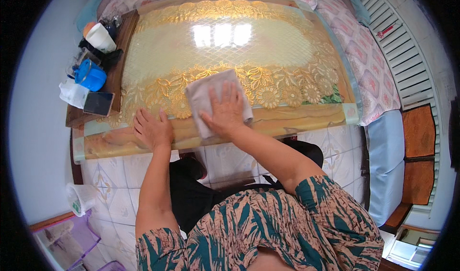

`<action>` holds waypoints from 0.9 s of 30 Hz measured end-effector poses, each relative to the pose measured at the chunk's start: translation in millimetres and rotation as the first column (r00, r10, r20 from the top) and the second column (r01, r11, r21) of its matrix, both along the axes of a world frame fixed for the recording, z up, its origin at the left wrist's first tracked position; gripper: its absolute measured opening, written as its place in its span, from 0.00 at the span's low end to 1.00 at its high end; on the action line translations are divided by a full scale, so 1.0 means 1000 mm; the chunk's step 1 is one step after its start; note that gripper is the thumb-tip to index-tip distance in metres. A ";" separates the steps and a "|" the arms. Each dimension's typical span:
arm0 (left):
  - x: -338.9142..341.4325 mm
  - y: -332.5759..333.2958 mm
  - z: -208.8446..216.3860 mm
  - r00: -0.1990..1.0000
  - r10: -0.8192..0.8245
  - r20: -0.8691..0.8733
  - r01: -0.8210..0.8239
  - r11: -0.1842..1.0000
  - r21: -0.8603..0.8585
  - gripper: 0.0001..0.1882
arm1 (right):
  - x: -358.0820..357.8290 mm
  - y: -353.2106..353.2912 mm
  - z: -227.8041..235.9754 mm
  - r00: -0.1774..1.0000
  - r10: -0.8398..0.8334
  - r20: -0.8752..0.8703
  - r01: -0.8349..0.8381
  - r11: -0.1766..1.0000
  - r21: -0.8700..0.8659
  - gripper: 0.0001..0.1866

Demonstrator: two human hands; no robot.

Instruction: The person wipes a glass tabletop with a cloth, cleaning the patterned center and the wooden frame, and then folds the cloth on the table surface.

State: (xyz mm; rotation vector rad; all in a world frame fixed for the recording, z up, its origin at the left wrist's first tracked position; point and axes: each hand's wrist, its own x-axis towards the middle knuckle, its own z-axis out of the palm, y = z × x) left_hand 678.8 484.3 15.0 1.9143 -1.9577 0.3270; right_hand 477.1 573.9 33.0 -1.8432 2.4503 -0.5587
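Under my right hand (pixel 224 109) lies a folded greyish-pink cloth (pixel 198 95), spread flat near the front edge of the table (pixel 306 117). The fingers of that hand are stretched out and press on the cloth from above. My left hand (pixel 153 128) rests on the tabletop to the left of the cloth, fingers apart, holding nothing. A see-through cover with a gold flower pattern (pixel 269 95) lies over the tabletop, and bright window reflections show on its far part.
A brown wooden tray or board (pixel 125 36) along the table's left side bears a phone (pixel 98 104), a blue lidded cup (pixel 90 75), white cups (pixel 100 37) and a white packet. Seating with patterned covers (pixel 366 70) borders the far and right sides. A bin (pixel 80 198) stands lower left.
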 end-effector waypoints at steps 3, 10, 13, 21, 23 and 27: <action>0.001 0.002 0.007 1.000 0.015 0.016 -0.015 1.000 0.010 0.33 | -0.021 0.006 -0.006 0.972 0.219 0.089 -0.195 0.955 -0.222 0.43; -0.003 0.001 0.001 0.999 0.008 0.032 -0.010 0.999 0.047 0.34 | -0.228 0.117 -0.011 0.932 -0.295 -0.209 0.292 0.955 -0.050 0.42; 0.002 -0.001 -0.001 0.999 -0.005 0.043 0.002 0.998 0.056 0.33 | -0.245 0.134 -0.015 0.909 -0.311 -0.278 0.317 0.948 -0.022 0.44; 0.004 0.001 -0.001 0.999 0.007 0.054 -0.014 0.991 0.137 0.34 | -0.237 0.141 0.001 0.945 -0.182 -0.272 0.187 0.982 -0.008 0.38; 0.009 -0.004 -0.005 0.999 -0.024 0.031 0.021 0.993 0.114 0.34 | -0.238 0.141 -0.002 0.942 -0.195 -0.273 0.203 0.979 0.005 0.37; 0.034 -0.023 -0.011 0.992 -0.066 0.108 0.038 0.968 0.248 0.38 | -0.233 0.134 -0.003 0.945 -0.208 -0.252 0.220 0.975 0.021 0.33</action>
